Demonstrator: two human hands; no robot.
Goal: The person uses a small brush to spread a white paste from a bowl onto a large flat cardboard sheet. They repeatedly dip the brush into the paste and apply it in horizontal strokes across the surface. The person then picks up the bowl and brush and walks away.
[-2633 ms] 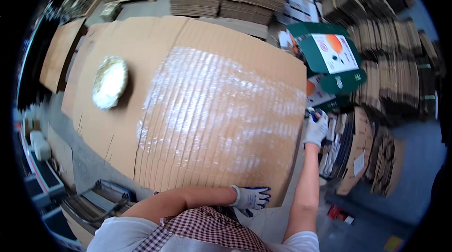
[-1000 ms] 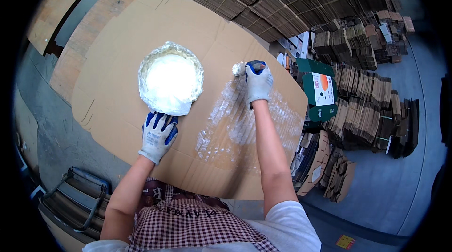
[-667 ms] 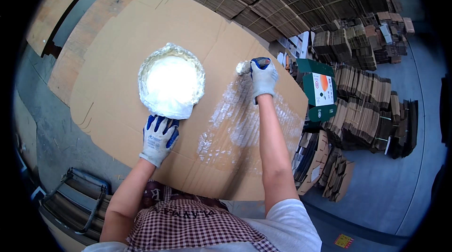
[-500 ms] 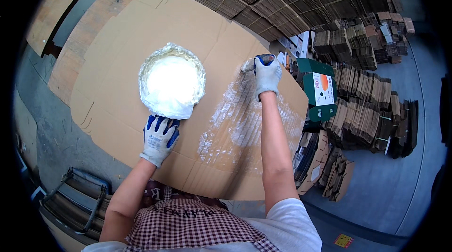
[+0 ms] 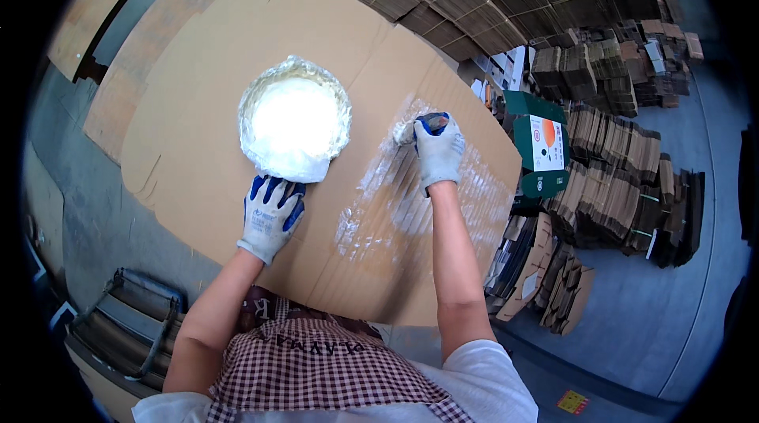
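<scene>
A large sheet of brown cardboard (image 5: 213,107) lies flat before me. On its left half stands a round bowl (image 5: 341,126), wrapped in wrinkled clear plastic, with bright white stuff (image 5: 294,118) inside. My left hand (image 5: 270,213), in a white glove with blue fingertips, rests at the bowl's near rim, fingers stretched toward the plastic. My right hand (image 5: 439,150), gloved alike, is closed around what looks like a brush (image 5: 405,134). Its whitish, wet head touches the cardboard; the grip is mostly hidden by the fingers. Streaky, shiny white paste (image 5: 379,202) covers the sheet's right part.
Strapped stacks of flat cardboard (image 5: 482,8) stand at the far right. A green printed carton (image 5: 541,142) sits just past the sheet's right edge, with more cardboard bundles (image 5: 605,150) beyond. Wooden boards (image 5: 130,79) lie at left; a metal-framed cart (image 5: 130,320) stands lower left.
My right hand has drawn the brush toward me and a little left over the pasted area. The left hand stays by the bowl. The whole view has shifted slightly.
</scene>
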